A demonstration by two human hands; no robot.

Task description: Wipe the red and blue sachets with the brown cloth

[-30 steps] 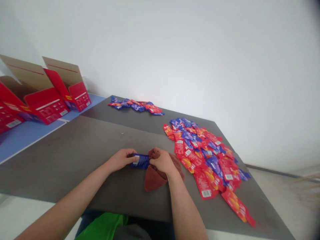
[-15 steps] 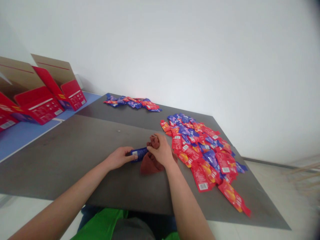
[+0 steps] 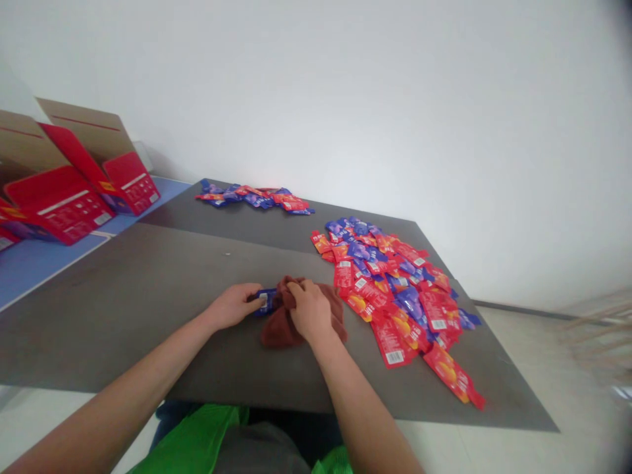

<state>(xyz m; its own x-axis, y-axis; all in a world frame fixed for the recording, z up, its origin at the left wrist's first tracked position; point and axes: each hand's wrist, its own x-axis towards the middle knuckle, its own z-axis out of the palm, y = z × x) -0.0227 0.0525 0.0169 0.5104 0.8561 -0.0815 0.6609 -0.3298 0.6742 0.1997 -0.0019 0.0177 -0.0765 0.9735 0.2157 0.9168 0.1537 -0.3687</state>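
Note:
My left hand [image 3: 239, 304] grips the left end of a blue pouch [image 3: 266, 301], which lies flat near the middle of the table. A reddish-brown cloth [image 3: 281, 329] is bunched up in my right hand [image 3: 310, 308], its fingers closed around it. The cloth covers the right part of the pouch, so that end is hidden. Loose folds of the cloth spread over the tabletop on both sides of my right wrist.
To the right lies a large heap of red and blue pouches [image 3: 390, 276]. A smaller pile of pouches [image 3: 257, 197] rests at the table's far edge. Open red cartons [image 3: 131, 181] stand on a blue surface [image 3: 170, 191] at the left. A white wall [image 3: 316, 99] rises behind the grey table [image 3: 148, 276].
My right hand has slid the cloth leftward along the pouch, covering more of it. My left hand keeps its hold on the left end. The camera view has shifted slightly.

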